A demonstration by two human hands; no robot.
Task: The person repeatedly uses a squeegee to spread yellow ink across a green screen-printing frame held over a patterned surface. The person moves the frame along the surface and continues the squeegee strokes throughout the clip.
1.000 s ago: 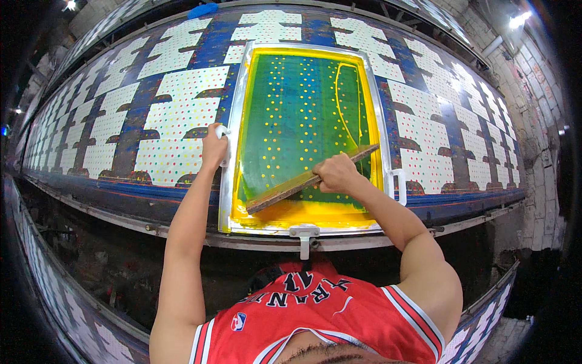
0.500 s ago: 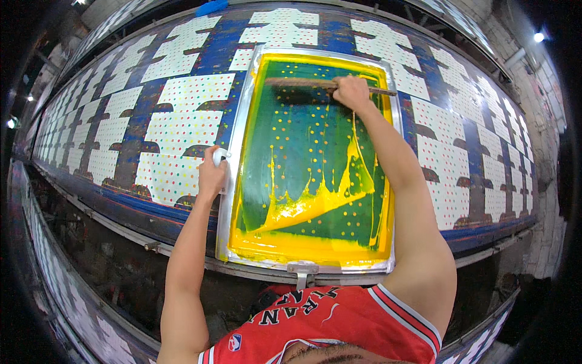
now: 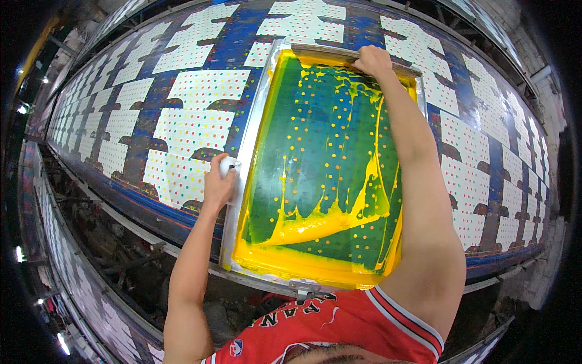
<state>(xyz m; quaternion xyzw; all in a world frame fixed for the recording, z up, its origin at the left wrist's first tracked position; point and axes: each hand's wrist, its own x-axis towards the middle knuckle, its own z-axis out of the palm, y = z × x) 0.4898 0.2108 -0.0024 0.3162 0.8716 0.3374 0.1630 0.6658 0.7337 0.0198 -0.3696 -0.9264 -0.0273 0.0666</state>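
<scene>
In front of me lies a screen-printing frame (image 3: 248,164), its metal rim around a green mesh (image 3: 279,139) with rows of small dots. Thick yellow ink (image 3: 315,227) is pooled across the near part, with streaks and drips farther up. At the far end, my right hand (image 3: 374,62) is closed over a long wooden squeegee (image 3: 321,54), which lies along the far rim. By the left rim, my left hand (image 3: 217,185) is wrapped round a white rounded handle (image 3: 227,165). Part of the right rim is hidden behind my right arm.
The frame rests on a long blue, ink-stained table (image 3: 239,45). White cut fabric pieces (image 3: 197,124) with coloured dots lie in rows on both sides of the frame. A metal clamp (image 3: 303,290) sits at the near edge, and a rail (image 3: 151,246) runs along the table's front.
My right hand has pushed the squeegee away from me, up to the far rim. My left hand keeps its hold on the white handle. The whole view has shifted slightly.
</scene>
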